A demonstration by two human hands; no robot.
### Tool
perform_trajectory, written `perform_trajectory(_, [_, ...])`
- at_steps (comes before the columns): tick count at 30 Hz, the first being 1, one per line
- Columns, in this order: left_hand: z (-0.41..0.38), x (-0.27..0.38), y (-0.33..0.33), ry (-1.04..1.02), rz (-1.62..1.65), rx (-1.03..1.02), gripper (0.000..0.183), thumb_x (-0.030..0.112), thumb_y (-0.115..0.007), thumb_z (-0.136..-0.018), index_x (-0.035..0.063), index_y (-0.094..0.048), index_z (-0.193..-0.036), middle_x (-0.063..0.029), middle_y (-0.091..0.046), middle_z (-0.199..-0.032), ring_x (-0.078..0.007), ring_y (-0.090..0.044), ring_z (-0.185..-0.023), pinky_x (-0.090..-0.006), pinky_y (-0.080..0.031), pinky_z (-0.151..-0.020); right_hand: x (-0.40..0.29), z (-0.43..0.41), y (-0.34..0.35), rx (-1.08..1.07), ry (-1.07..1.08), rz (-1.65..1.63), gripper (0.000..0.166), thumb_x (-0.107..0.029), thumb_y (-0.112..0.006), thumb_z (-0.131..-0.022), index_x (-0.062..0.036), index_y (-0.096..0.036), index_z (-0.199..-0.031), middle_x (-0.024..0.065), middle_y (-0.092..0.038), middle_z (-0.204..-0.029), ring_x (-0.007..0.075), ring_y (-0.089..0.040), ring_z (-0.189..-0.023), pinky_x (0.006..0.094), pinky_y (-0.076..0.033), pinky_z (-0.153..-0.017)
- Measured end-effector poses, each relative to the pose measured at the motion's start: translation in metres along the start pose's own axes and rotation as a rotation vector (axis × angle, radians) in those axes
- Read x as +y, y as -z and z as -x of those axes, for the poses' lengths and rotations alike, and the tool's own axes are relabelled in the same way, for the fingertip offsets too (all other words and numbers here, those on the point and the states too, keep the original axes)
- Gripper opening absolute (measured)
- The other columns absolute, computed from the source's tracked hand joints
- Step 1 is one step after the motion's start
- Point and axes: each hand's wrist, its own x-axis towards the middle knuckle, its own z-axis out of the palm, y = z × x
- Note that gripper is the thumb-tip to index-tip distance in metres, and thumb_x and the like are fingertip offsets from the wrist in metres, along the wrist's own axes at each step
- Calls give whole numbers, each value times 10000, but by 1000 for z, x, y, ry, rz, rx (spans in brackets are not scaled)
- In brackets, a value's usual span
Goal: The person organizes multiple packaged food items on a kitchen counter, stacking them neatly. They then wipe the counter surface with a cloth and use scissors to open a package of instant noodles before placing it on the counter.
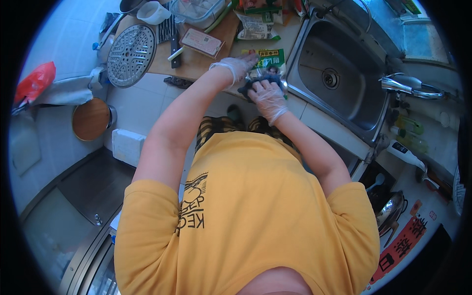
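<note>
My left hand (241,69), in a clear plastic glove, lies with its fingers stretched out over a green and yellow plastic food packet (277,57) on the counter. My right hand (268,96), gloved the same way, is closed around a bunched dark cloth (271,78). The cloth presses on the lower part of the packet, near the counter's front edge. Both hands partly cover the packet, which bears printing. The fingertips of my left hand are blurred.
To the right is a steel sink (354,84) with a faucet (413,88). A wooden cutting board (158,61) carries a knife (175,51), a flat printed box (202,42) and a glass container (197,13). A perforated steel steamer plate (131,55) stands at left. Another packet (256,27) lies behind.
</note>
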Motion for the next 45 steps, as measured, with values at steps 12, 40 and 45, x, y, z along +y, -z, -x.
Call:
perform_trajectory(12, [-1,12,2,33,14,-8,734,-87,-426,-814,149,-217,-1477,-86,-141,-1563,-286,-303,-1377,-320,-273,-1123,73,-41,24,197,-454,-231,277,-107,-642,-727,-117,-624,-1002,122,-608,-1015,321,-572,-978,395,-471,-850])
perform_trajectory(40, [2,52,15,88,-77,201,686,201,-637,-786,24,-355,-1386,-169,-362,-1431,-277,-365,-1323,-380,-389,-1024,69,54,54,-302,-652,-261,219,-195,-583,-832,-63,-645,-995,167,-627,-982,340,-599,-951,421,-479,-837])
perform_trajectory(45, [26,119,-11,-113,-177,519,596,301,-631,-818,62,-441,-1330,-195,-469,-1327,-377,-432,-1247,-515,-363,-982,88,78,56,191,-849,-452,176,-184,-623,-835,-47,-628,-945,151,-618,-953,345,-594,-919,417,-471,-802])
